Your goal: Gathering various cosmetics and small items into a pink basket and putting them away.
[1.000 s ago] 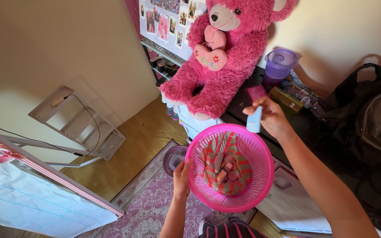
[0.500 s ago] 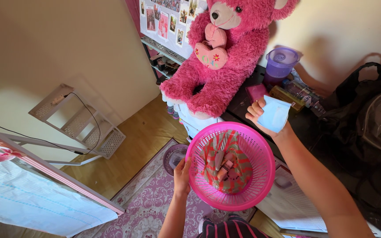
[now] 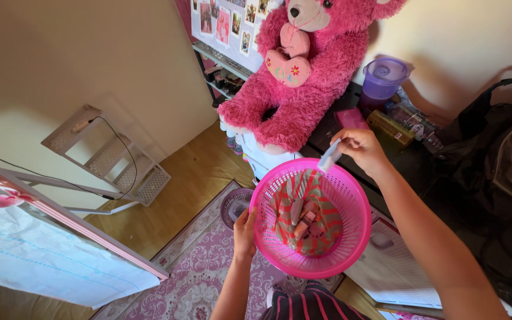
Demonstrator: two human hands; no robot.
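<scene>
The packet, small and pale blue, is pinched in the fingers of the right hand, just above the far rim of the basket; the left hand grips that pink basket by its near-left rim, thumb over the edge; inside lie a striped cloth and a few small items; beyond the right hand, on the dark tabletop, sit a pink box, a purple jug and a big pink bear; below the left hand a patterned rug covers the floor.
</scene>
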